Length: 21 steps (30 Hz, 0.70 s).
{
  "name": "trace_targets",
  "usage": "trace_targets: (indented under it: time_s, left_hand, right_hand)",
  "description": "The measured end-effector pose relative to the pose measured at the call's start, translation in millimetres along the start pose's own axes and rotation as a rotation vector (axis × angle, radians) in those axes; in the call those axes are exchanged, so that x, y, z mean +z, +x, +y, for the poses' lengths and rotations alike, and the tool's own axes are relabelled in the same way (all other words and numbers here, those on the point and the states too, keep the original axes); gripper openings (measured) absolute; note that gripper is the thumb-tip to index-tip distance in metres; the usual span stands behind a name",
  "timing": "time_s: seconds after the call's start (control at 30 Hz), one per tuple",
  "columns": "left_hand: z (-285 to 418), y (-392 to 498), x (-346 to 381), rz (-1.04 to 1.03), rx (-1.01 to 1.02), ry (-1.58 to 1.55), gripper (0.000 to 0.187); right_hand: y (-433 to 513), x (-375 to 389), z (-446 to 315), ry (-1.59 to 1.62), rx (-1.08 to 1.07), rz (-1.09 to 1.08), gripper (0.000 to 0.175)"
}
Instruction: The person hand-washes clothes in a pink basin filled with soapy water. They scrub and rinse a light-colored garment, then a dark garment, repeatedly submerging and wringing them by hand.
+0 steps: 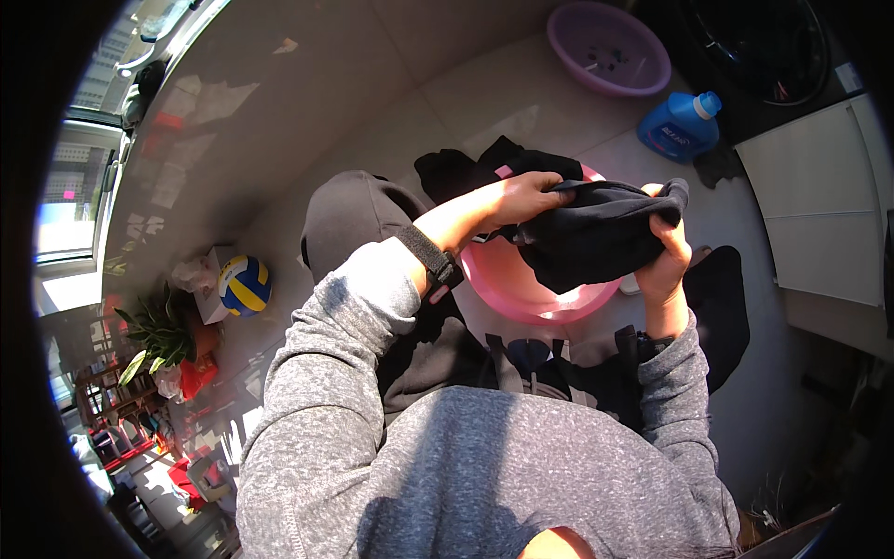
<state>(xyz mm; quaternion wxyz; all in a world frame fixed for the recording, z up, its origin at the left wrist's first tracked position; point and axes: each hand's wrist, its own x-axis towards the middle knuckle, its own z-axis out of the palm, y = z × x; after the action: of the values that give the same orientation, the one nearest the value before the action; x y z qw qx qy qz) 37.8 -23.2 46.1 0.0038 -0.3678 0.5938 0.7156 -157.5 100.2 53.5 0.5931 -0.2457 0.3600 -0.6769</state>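
Both my hands hold a black cloth garment (594,234) stretched out above a pink plastic basin (538,300). At the garment's left end, my left hand (524,199) pinches the fabric between thumb and fingers. My right hand (663,251) grips the rolled edge at the other end, with the thumb on the near side. More black fabric (454,175) hangs over the far left side of the basin, with a small pink patch on it. The garment hides much of the basin's inside.
Beyond the basin stand a purple plastic basin (607,77) and a blue detergent bottle (677,129) on the tiled floor. A front-loading washing machine (761,49) and a pale cabinet (821,202) are at the right. A volleyball (244,285) and a potted plant (164,335) are at the left.
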Motion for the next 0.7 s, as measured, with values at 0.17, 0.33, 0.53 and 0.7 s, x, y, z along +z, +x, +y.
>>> trace_targets:
  time_s: [0.17,0.33,0.53,0.7]
  left_hand:
    - [2,3,9,0.099,0.110,-0.283,0.033]
    - [-5,10,9,0.141,0.252,-0.383,0.031]
    - [-13,6,-2,0.088,0.047,0.119,0.033]
    - [-14,3,-3,-0.037,-0.090,-0.168,0.031]
  right_hand:
    - [4,1,-1,-0.074,0.083,0.022,0.028]
    - [2,2,7,-0.224,0.110,0.145,0.028]
    - [-6,-6,-6,0.048,0.094,-0.010,0.028]
    - [-11,-9,-5,-0.204,0.263,-0.393,0.075]
